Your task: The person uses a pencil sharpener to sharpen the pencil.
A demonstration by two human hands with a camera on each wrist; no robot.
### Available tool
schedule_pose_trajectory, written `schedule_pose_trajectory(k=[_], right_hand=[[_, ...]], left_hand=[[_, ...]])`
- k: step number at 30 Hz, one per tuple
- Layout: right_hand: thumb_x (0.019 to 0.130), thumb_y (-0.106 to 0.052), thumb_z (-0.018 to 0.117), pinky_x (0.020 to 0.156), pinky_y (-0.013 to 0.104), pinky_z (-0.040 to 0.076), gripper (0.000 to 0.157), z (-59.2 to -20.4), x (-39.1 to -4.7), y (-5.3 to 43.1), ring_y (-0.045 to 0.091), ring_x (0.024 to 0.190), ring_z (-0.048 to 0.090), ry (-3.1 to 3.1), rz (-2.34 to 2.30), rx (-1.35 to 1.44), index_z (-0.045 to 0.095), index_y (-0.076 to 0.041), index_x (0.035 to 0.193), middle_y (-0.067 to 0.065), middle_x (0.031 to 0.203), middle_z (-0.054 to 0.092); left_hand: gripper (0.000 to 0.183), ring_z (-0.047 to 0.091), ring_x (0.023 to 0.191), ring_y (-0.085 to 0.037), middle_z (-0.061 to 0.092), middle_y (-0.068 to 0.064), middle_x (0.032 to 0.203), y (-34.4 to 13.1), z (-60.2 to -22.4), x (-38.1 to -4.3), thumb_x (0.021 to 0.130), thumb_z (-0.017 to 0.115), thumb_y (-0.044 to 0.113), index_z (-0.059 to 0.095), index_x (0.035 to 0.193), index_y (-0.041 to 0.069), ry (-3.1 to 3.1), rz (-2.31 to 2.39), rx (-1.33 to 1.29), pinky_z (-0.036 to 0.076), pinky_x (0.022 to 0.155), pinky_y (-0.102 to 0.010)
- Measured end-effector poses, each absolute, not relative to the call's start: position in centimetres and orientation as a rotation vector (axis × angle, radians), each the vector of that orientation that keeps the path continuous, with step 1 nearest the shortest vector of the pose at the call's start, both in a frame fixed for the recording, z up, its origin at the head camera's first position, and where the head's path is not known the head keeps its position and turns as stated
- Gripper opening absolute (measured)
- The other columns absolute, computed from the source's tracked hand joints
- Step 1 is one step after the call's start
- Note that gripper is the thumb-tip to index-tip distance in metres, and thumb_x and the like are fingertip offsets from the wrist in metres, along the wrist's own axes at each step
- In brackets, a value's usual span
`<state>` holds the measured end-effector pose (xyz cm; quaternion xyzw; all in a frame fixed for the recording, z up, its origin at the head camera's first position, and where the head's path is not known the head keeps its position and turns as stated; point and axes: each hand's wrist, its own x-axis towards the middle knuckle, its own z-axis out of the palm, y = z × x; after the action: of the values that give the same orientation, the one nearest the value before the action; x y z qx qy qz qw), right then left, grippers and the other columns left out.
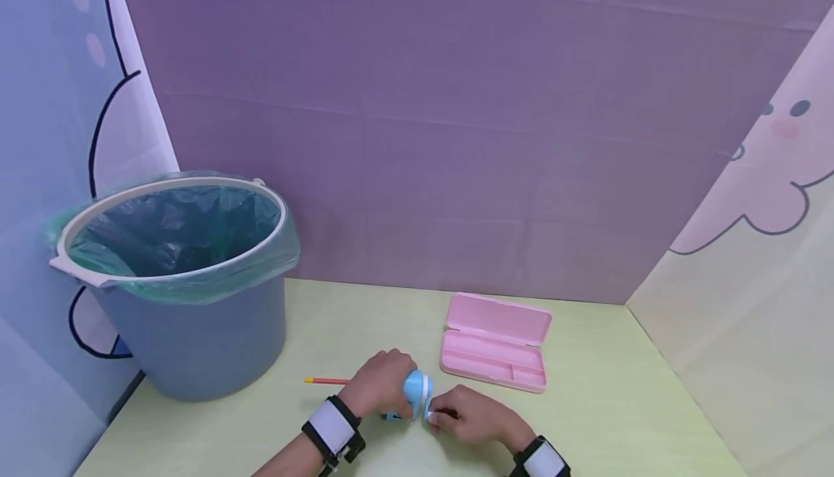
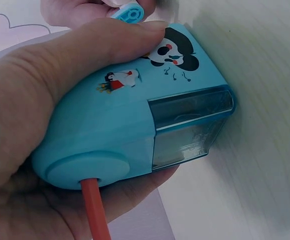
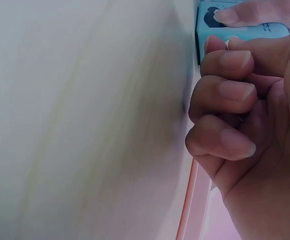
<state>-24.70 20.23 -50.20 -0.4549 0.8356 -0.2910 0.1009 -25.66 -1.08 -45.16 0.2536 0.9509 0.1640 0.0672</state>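
A light-blue crank pencil sharpener (image 1: 415, 388) with cartoon prints stands on the table, gripped by my left hand (image 1: 381, 383) with the thumb over one side. Its clear shavings drawer (image 2: 192, 130) shows in the left wrist view. A red pencil (image 2: 94, 207) sticks into the sharpener's hole; in the head view its yellow end (image 1: 309, 381) points left. My right hand (image 1: 474, 417) has curled fingers and pinches the crank handle on the sharpener's other side. Most of that handle is hidden by the fingers, though the blue crank arm (image 2: 130, 12) shows in the left wrist view.
An open pink pencil case (image 1: 478, 371) lies behind the right hand, its lid folded back. On the left stands a large blue-grey bin (image 1: 215, 347) lined with a green bag. A purple backdrop (image 1: 423, 137) rises at the table's back edge.
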Motion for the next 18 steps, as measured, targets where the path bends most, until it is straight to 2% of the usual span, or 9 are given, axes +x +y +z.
schedule_pose_trajectory(k=[10,18], right_hand=[[0.103,-0.021,0.049,0.051,0.013,0.031,0.026,-49.6,-24.3,20.5,-0.006,0.055,0.036,2.391,-0.931,-1.317,0.059,-0.016,0.08,-0.016,0.065,0.042],[0.103,-0.023,0.049,0.051,0.014,0.03,0.028,-48.8,-23.8,20.6,-0.005,0.054,0.036,2.308,-1.017,-1.256,0.062,-0.01,0.081,-0.015,0.064,0.042]], left_hand=[[0.041,0.048,0.073,-0.015,0.054,0.005,0.08,-1.1,-44.8,-25.6,0.059,0.092,0.029,0.068,0.089,0.015,2.861,0.515,0.75,0.044,0.066,-0.03],[0.04,0.047,0.074,-0.015,0.053,0.005,0.08,-1.1,-45.0,-25.5,0.058,0.092,0.027,0.069,0.088,0.015,2.855,0.547,0.737,0.043,0.067,-0.03]])
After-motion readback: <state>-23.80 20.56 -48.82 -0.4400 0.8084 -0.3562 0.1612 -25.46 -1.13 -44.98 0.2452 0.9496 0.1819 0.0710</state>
